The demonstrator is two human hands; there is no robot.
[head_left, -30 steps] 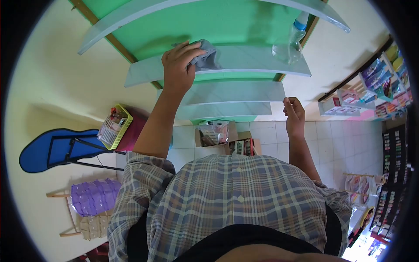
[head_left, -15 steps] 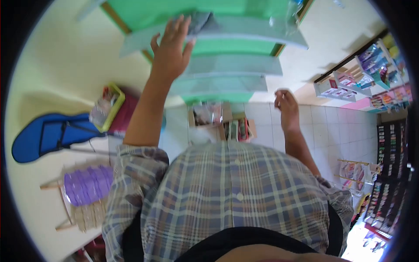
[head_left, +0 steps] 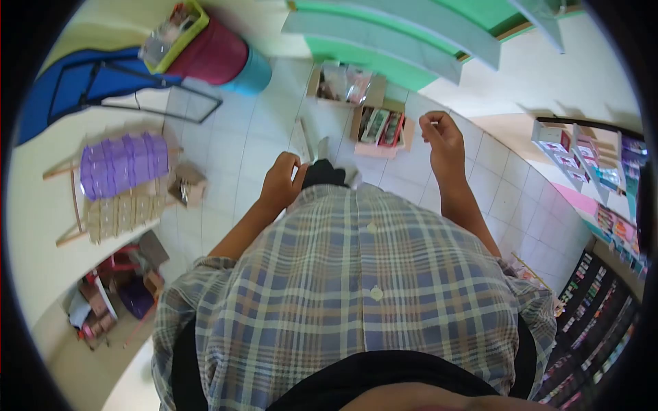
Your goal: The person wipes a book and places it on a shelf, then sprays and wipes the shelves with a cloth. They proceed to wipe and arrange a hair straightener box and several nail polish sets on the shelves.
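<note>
My left hand [head_left: 282,179] is low beside my waist, its fingers curled in and nothing showing in them. Out to the right, my right hand [head_left: 443,140] hangs in the air over the tiled floor, with thumb and fingertips drawn together and no object visible there. Between the hands, on the floor ahead, stand an open cardboard box [head_left: 379,128] with upright packets and another box [head_left: 341,83] with clear plastic-wrapped items. A pale narrow strip [head_left: 300,142] lies on the tiles near my left hand. Neither hand touches these things.
Pale shelves [head_left: 384,42] on a green wall run along the top. At the upper left, a lime basket [head_left: 179,41] sits on a maroon bin [head_left: 218,53] beside a blue bin [head_left: 252,74]. Purple plastic containers [head_left: 125,164] stand left; a black display rack [head_left: 593,322] stands right.
My left hand has come off the shelf and the grey cloth, down to my waist, and its fingers have curled. The view has turned left and down; the cloth is out of sight.
</note>
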